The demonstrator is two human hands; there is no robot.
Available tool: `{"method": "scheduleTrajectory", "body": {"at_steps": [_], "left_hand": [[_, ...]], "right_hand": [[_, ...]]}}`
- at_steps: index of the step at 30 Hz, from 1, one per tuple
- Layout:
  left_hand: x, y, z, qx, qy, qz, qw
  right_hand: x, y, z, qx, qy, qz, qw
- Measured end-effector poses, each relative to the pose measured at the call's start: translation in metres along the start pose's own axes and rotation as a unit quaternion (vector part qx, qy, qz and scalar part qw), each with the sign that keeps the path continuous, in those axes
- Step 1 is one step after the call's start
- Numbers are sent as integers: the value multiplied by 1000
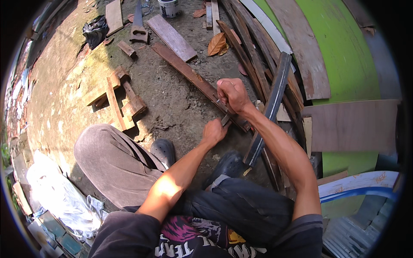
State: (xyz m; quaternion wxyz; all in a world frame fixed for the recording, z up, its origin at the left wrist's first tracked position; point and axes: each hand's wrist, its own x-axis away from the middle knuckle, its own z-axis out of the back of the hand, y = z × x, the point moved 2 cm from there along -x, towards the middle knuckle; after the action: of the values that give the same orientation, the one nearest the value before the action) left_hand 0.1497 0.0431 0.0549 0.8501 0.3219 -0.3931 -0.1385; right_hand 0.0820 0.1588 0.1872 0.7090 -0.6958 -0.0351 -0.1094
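A long narrow brown plank [189, 74] runs slantwise across the ground in front of me. Over its near end my right hand [232, 95] is closed in a fist; what it grips is mostly hidden, with a small greyish bit showing at its lower left. Just below, my left hand [215, 131] is closed at the plank's near-left edge. A short flat grey piece [226, 119] sticks up from its fingers, too small to name. Under my right forearm lies a dark bar [278, 86] with a pale line along it.
Left stands a small assembly of wood pieces [115, 105]. Farther off lie a handsaw [138, 32], a wide board [173, 38], a black plastic bag [95, 31] and a bucket [170, 8]. Long strips [254, 51] and green panels [344, 51] are at right. White plastic [60, 193] lies near left.
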Motion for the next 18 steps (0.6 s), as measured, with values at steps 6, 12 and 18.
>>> {"method": "scheduleTrajectory", "body": {"at_steps": [6,12,18], "left_hand": [[-13,11,43,-90,-17,-41,995],[-24,-13,107,-185,-73,-27,980],[-52,-33,117,-287,-113,-98,946]], "right_hand": [[-30,-17,10,-83,116,-66,988],[-71,-19,-24,-112,155,-96,977],[-85,-12,-37,-98,120,-114,981]]}}
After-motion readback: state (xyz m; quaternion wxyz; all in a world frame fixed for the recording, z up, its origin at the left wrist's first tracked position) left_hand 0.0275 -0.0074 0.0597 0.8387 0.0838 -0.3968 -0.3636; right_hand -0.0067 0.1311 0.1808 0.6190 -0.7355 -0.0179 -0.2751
